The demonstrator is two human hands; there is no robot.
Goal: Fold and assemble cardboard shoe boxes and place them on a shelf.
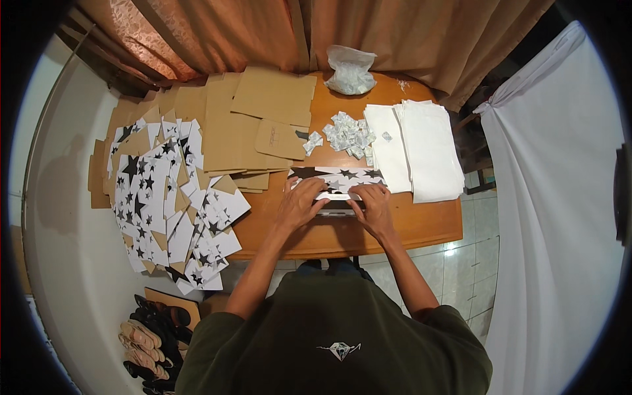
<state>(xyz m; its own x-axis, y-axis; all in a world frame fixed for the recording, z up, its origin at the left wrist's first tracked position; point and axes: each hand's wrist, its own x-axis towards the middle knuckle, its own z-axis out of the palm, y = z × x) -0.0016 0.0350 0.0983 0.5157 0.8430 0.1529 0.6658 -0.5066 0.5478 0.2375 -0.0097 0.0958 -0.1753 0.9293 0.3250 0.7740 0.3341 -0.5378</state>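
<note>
A white cardboard box with black and grey stars [349,176] sits near the table's front edge, right before me. My left hand [302,203] grips its near edge on the left, fingers curled over the top and thumb toward the middle. At the right end of the same edge, my right hand [374,207] holds in a like way, thumb pointing inward. Between the hands a white strip of the box's edge shows, with a dark front face under it. Whether the lid is fully closed cannot be made out.
Flat star-printed cardboard pieces [148,207] pile up at the left, beside brown cardboard sheets [224,131]. Small white packets [349,135] lie behind the box, and a plastic bag [351,72] stands farther back. White paper sheets [428,151] are stacked at the right. Shoes [141,342] lie lower left.
</note>
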